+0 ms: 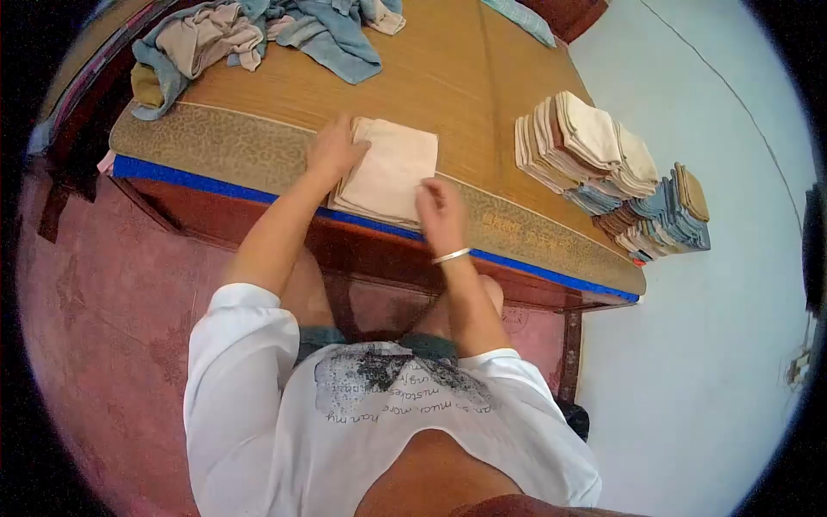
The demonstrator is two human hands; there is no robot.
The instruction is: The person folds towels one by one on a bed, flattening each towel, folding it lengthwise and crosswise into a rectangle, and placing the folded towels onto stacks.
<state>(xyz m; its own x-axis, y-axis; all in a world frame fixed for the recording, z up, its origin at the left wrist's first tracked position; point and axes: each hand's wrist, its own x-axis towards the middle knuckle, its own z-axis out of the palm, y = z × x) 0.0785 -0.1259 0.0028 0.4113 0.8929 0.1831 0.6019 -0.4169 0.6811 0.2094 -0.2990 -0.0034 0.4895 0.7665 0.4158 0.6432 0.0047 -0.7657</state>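
Observation:
A small pile of folded cream cloths [394,164] lies in front of me at the edge of the mat-covered bed. My left hand [334,151] rests against the pile's left side, its thumb over the top cloth's edge and its fingers stretched out, slightly blurred. At the right edge, my right hand [442,211] has its fingers curled in against the cloth. A light bangle [451,256] circles the right wrist.
Loose blue-grey and beige cloths [332,39] lie heaped at the far left. Tall stacks of folded cloths [564,142] stand on the right by the pale wall [715,284]. A blue pillow-like item [521,19] is at the back. The bed's near edge [215,177] has blue trim.

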